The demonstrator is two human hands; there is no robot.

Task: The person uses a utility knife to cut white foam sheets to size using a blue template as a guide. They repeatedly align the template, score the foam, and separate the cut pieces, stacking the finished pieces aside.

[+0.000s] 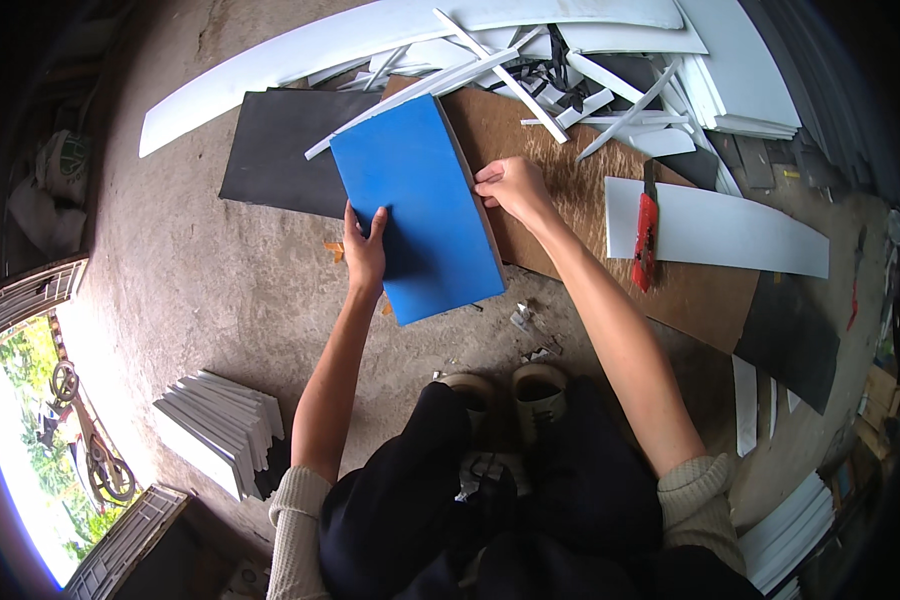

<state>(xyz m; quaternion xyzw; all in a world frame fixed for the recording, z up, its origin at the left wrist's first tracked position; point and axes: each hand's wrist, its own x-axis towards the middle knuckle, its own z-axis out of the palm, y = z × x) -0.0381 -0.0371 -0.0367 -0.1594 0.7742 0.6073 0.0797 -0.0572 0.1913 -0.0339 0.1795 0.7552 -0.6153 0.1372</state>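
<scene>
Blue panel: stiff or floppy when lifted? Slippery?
Probably stiff: the blue panel looks flat, with straight edges, as the left hand grips one long side. Perhaps slightly slippery, since its face looks smooth. Unlikely to roll, being flat and rectangular.

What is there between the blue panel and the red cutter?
The head view shows the right hand, part of the brown board, then the left end of a white sheet.

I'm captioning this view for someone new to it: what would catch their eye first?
The bright blue panel at centre, held by the left hand, with the right hand at its right edge. Next, the red-handled knife lying partly across a white sheet at right, then the jumbled white strips at top.
</scene>
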